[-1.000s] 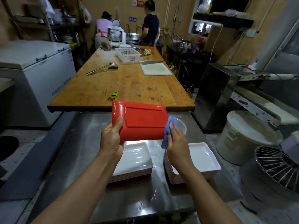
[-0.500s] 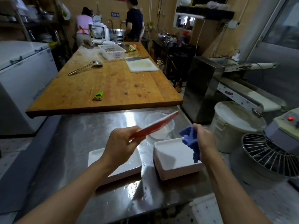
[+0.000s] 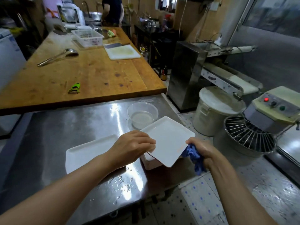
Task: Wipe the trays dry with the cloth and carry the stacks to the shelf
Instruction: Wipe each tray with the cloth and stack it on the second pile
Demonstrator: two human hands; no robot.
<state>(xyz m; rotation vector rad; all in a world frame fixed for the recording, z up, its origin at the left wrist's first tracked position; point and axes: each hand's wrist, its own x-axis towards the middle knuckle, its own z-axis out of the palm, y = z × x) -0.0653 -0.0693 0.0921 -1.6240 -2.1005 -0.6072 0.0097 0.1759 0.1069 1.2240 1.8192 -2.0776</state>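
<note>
- White rectangular plastic tray (image 3: 168, 142), tilted, is held over the right-hand stack of white trays (image 3: 150, 163) on the wet stainless steel counter (image 3: 65, 137).
- Left hand (image 3: 133, 146), palm down with its forearm reaching in from the lower left, grips the tray's near left edge.
- Right hand (image 3: 200, 149) pinches the tray's right corner, fingers curled round a crumpled blue cloth (image 3: 194, 155).
- A second white tray stack (image 3: 87, 151) lies just to the left.
</note>
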